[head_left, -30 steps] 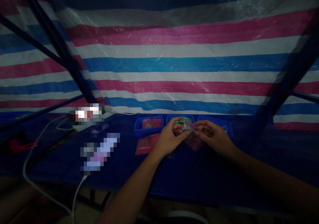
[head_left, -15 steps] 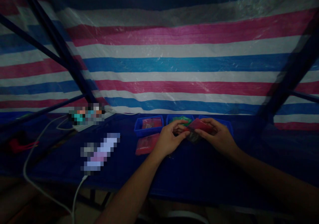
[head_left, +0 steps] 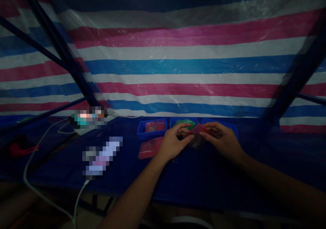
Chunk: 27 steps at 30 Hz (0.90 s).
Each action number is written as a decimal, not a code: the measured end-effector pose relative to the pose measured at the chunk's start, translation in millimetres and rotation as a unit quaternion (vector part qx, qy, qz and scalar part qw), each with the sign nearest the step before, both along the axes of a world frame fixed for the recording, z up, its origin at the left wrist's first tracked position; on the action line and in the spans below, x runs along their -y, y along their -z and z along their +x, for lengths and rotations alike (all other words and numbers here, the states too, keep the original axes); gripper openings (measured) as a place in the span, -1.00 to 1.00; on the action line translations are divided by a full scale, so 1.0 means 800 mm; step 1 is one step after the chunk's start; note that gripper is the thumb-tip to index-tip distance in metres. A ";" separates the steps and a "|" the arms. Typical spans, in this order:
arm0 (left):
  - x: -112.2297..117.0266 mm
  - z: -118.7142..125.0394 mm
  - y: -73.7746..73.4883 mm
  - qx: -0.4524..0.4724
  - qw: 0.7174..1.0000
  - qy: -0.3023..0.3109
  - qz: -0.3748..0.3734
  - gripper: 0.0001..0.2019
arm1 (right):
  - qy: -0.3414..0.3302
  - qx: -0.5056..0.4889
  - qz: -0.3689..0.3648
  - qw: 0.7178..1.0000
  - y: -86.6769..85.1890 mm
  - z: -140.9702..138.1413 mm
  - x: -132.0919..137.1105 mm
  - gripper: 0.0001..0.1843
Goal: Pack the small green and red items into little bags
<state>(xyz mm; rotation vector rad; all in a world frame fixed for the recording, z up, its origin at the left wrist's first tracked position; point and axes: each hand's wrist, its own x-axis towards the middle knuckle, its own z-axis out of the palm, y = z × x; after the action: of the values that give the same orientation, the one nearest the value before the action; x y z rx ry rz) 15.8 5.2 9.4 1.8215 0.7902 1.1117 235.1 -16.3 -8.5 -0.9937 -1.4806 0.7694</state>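
Observation:
Between my two hands is a small red plastic bag (head_left: 197, 130), its lower part see-through and dark. My left hand (head_left: 175, 140) pinches it from the left. On the other side my right hand (head_left: 221, 139) grips it, thumb in front and fingers behind. What lies inside the bag is too dark to make out. Left of my left wrist, a red packet (head_left: 150, 148) rests on the table. Behind the hands stand a blue tray with red packets (head_left: 139, 130), a blue tray with green packets (head_left: 172, 120), and a third blue tray (head_left: 233, 125), partly covered by my right hand.
The blue table (head_left: 122, 188) carries a blurred-out device (head_left: 103, 157) with a white cable (head_left: 78, 191). A power strip (head_left: 102, 122) lies at the back left. Blue metal posts (head_left: 73, 72) and a striped tarp (head_left: 191, 66) bound the space.
Both hands stay in nearly the same place. The red bag between them has tilted and shifted slightly, with less of its red part showing on the right.

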 end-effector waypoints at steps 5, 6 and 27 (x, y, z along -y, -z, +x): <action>0.004 -0.001 -0.003 -0.035 0.999 0.001 0.001 -0.53 | -0.068 -0.002 -0.013 0.998 0.001 -0.003 0.000 -0.53; 0.004 -0.002 -0.003 -0.042 0.999 -0.005 0.003 -0.55 | -0.075 -0.004 -0.015 0.997 0.001 -0.003 0.000 -0.53; 0.004 -0.001 0.003 -0.081 0.996 -0.014 0.017 -0.45 | -0.017 -0.065 -0.014 0.998 0.002 0.002 -0.007 -0.61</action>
<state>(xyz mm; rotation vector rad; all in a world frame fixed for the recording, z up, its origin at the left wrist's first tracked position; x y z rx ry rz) 15.3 2.2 6.8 1.9537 0.8975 1.0090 236.8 -10.7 -9.9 -0.9245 -1.3811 0.8656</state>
